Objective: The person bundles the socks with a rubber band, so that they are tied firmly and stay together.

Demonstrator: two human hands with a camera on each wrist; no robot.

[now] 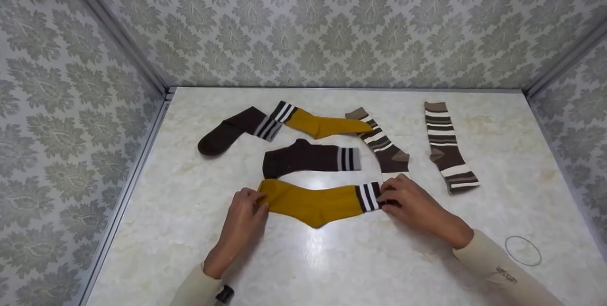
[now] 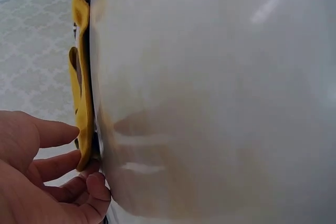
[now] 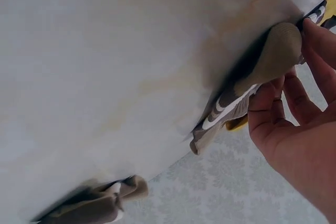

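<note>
A mustard sock (image 1: 313, 201) with a black-and-white striped cuff lies sideways on the table, nearest to me. At its toe end, my left hand (image 1: 244, 211) pinches the edge; the left wrist view shows fingers against the yellow fabric (image 2: 84, 103). My right hand (image 1: 412, 201) pinches the cuff end, its fingertips partly hiding the black edge. Just beyond lies a dark sock (image 1: 308, 156) with a grey-striped cuff. A brown striped sock (image 1: 379, 140) reaches down to my right hand, which covers its lower end; its heel (image 3: 281, 51) appears beside those fingers in the right wrist view.
Farther back lie another dark sock (image 1: 227, 130) and a second mustard sock (image 1: 327, 125), whose toe overlaps the brown striped one. A second striped sock (image 1: 446, 144) lies apart at right. A thin ring-shaped band (image 1: 523, 250) is near my right sleeve. Patterned walls (image 1: 322, 26) border the table.
</note>
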